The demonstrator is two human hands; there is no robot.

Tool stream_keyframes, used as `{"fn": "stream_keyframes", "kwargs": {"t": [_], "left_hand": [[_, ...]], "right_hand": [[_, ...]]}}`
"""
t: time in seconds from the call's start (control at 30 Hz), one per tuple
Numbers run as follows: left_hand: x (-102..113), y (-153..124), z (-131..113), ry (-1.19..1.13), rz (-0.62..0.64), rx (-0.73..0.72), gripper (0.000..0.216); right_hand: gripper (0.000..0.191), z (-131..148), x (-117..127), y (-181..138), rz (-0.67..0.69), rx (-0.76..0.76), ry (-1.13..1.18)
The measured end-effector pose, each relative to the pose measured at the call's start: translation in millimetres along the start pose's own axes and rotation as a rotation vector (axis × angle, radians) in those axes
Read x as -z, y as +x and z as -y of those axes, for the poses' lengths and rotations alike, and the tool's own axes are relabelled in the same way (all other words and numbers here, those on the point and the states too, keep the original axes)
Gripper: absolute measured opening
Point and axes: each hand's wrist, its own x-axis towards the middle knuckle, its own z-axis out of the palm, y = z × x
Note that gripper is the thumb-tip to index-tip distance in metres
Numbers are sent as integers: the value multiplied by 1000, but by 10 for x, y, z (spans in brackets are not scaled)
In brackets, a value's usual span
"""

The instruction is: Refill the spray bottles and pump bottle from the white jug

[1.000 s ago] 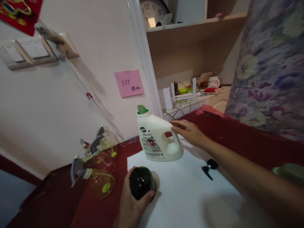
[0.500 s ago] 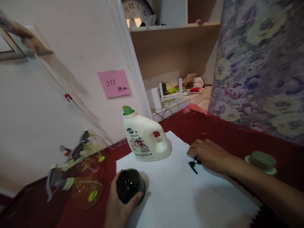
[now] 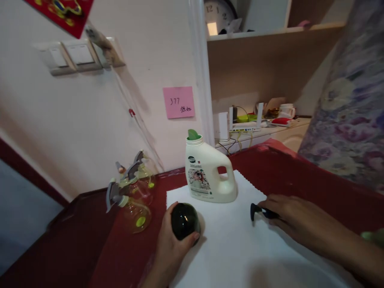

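My left hand [image 3: 169, 250] is wrapped round a dark green round bottle [image 3: 183, 221] that stands on the white cloth [image 3: 228, 248]. My right hand [image 3: 289, 218] lies on the cloth to the right, its fingers closed on a small black spray nozzle [image 3: 255, 209]. A cream detergent jug [image 3: 207, 172] with a handle and an open green spout stands upright behind them, near the cloth's far edge.
Several clear yellow spray bottles [image 3: 133, 192] with grey triggers stand at the left on the red tabletop [image 3: 90, 248]. A pink note [image 3: 179, 102] and switches [image 3: 75, 56] are on the wall. A floral curtain [image 3: 354, 104] hangs at the right. A shelf with a router [image 3: 244, 120] lies behind.
My right hand left the jug's handle, came down to the cloth and closed on the black nozzle. My left hand kept hold of the dark bottle. The camera swung about.
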Motion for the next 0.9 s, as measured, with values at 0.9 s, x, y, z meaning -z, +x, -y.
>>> {"fn": "stream_keyframes", "kwargs": {"t": [0.9], "left_hand": [[-4,-128,-80,-29,47,49,99]], "right_hand": [[31,1623,-99,1147,-317,213,1086]]}}
